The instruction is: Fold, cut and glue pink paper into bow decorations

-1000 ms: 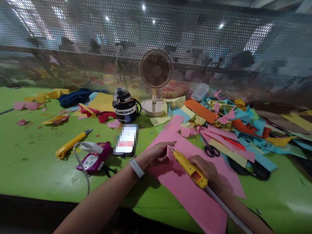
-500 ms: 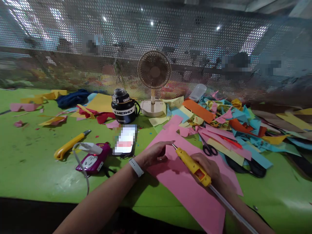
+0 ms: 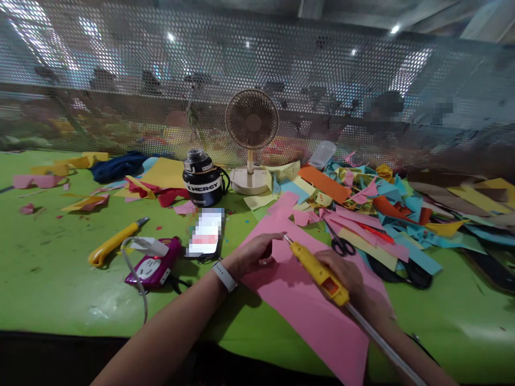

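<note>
My right hand (image 3: 341, 271) grips a yellow glue gun (image 3: 317, 271), its metal tip touching the large pink paper sheet (image 3: 306, 311) that lies on the green table (image 3: 60, 268). My left hand (image 3: 253, 252), with a white band at the wrist, presses flat on the sheet's far corner, just beside the tip. Black-handled scissors (image 3: 341, 244) lie near, to the right. Left of my arm sit a phone (image 3: 206, 231), a purple power strip (image 3: 153, 262) and a yellow utility knife (image 3: 115, 241). Behind stand a black jug (image 3: 201, 179) and a small beige fan (image 3: 251, 136).
</note>
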A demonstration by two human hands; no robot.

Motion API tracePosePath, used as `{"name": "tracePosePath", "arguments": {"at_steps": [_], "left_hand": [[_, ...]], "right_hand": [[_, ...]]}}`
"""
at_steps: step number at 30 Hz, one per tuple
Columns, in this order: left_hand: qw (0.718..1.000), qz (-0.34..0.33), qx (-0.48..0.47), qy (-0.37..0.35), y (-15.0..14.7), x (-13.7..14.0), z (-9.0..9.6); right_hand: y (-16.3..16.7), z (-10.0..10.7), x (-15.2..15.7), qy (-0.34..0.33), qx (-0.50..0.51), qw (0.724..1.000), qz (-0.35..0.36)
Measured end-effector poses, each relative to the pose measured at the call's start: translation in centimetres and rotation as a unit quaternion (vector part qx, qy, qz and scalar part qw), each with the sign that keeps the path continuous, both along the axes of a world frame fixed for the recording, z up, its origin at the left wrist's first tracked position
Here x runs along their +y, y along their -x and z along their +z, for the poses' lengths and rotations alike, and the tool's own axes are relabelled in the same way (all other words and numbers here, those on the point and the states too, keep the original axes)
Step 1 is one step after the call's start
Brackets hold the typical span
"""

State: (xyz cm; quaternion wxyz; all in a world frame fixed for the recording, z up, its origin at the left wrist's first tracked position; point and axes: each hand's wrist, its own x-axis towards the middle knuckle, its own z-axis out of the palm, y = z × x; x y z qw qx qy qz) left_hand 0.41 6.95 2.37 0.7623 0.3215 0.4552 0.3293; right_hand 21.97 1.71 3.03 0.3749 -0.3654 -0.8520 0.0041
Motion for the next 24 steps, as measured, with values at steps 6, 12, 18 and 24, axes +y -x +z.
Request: {"name": "tracePosePath", "arguments": {"at_steps": [6,12,18,24], "left_hand": [[0.993,0.006,0.08,-0.092,0.5,-0.1,0.1],[0.977,-0.004,0.166,-0.134,0.8,0.0,0.5],[0.98,0.038,0.182,-0.077,0.5,-0.3,1.4],[0.967,0.008,0.246,-0.061,0.6,-0.2,1.6]], "right_hand": [[-4.3,1.0,-0.2,0.002,-0.019,0.987,-0.16],[-10.9,-0.5,-2.1,0.077,-0.073,0.967,-0.231],[-15.3,-1.0,-4.4,0.21,-0.083,0.927,-0.299],[-17.3,-0.9,-5.7,0.238,-0.07,0.894,-0.372]]}}
